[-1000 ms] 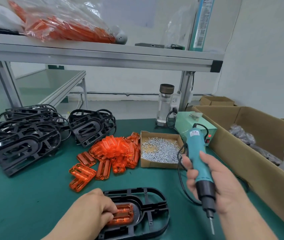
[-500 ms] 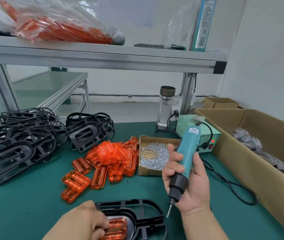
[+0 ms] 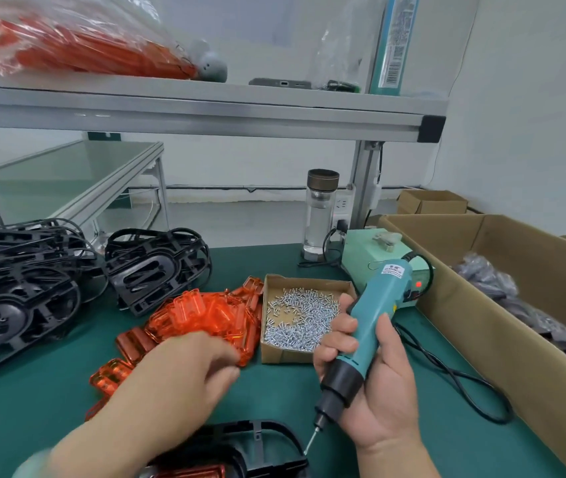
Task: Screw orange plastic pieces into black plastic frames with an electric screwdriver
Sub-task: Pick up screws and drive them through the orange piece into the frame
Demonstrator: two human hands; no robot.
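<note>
Right hand (image 3: 374, 391) fingers wrapped rnd screwdriver (image 3: 378, 305), bit down-left; left hand (image 3: 185, 367) blurred, fingers unclear.

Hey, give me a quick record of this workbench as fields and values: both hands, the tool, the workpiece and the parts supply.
left hand: motion-blurred, beside the orange pile; grip unclear
right hand: grips electric screwdriver, bit pointing down and left
workpiece: black frame at the near edge, orange piece seated inside
bit contact: tip close to the frame's rim; touching cannot be told
screws: loose in open cardboard tray, right of the pile
spare frames: stacked far left
</note>
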